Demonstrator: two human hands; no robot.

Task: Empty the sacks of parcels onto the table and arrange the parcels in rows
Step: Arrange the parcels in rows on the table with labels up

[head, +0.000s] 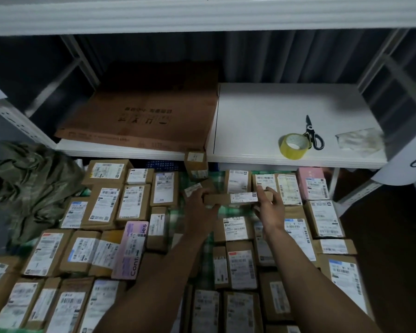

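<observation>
Several brown cardboard parcels with white labels lie in rows on a green checked cloth (pixel 209 239) over the table. A long narrow parcel (pixel 235 198) is held crosswise above the far middle of the table. My left hand (pixel 199 205) grips its left end and my right hand (pixel 270 207) grips its right end. A small labelled parcel (pixel 192 188) sits just behind my left hand. An emptied green sack (pixel 27 186) lies crumpled at the left edge.
A white shelf (pixel 296 121) hangs over the table's far edge, with a yellow tape roll (pixel 293 145), black scissors (pixel 313 135) and crumpled plastic (pixel 360 140). A flattened brown carton (pixel 144 116) lies on its left half. A pink parcel (pixel 132 248) lies among the rows.
</observation>
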